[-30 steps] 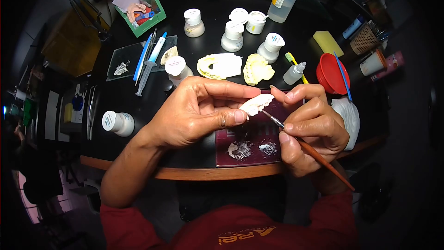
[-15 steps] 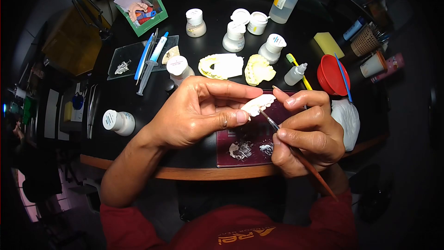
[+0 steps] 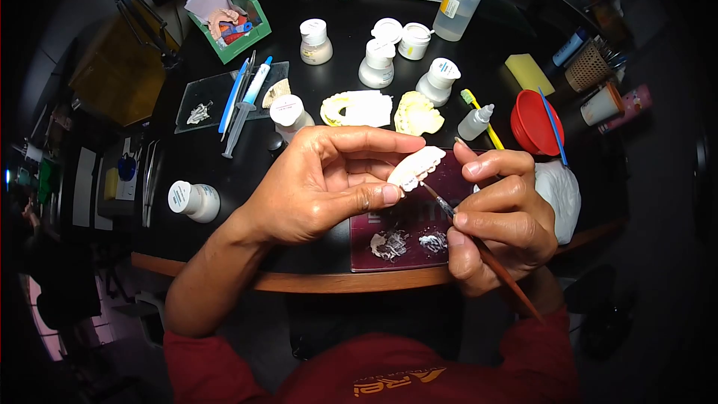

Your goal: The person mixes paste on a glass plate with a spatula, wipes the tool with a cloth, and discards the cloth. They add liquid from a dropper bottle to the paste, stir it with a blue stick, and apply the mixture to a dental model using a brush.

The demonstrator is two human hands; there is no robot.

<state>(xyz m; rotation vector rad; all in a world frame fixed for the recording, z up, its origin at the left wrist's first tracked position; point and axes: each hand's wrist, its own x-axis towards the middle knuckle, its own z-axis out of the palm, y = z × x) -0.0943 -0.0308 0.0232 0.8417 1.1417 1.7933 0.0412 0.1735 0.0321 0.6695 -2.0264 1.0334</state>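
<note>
A matt white plaster-like dental piece (image 3: 416, 167), a wooden-handled brush (image 3: 479, 247), a glossy black tabletop (image 3: 224, 172).

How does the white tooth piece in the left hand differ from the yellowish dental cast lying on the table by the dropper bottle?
The tooth piece is white; the cast is pale yellow. The tooth piece is pinched in the left hand above the maroon slab, with the brush tip at it; the cast lies untouched on the table. The tooth piece looks smaller. Both show rows of teeth.

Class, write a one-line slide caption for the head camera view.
Left hand pinches a white tooth piece while the right hand touches a fine brush to it above a dark red palette.
</note>
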